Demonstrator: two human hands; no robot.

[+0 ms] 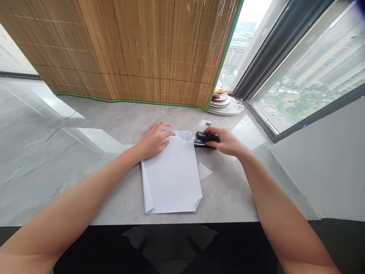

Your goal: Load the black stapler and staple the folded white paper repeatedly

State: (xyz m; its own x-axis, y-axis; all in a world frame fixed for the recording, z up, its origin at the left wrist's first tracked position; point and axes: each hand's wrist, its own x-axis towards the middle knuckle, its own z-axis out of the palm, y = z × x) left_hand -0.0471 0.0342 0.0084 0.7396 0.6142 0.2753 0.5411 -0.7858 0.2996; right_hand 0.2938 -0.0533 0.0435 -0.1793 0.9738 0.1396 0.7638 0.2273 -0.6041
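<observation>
My left hand (154, 140) lay flat on the paper stack (171, 173) while my right hand (226, 141) gripped the stapler (205, 139) at its corner, so loose sheets risked shifting and stapling crooked.

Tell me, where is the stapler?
The stapler sits under the right hand, at the far right corner of the paper.

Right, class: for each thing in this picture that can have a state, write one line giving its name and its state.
White sheet of paper: flat on the grey marble counter, lower corners folded.
Black stapler: at the paper's top right corner, gripped.
Left hand: flat, pressing the paper.
Right hand: closed on the stapler.
Bamboo blind: lowered to the counter.
Stack of round plates: piled by the window.
</observation>
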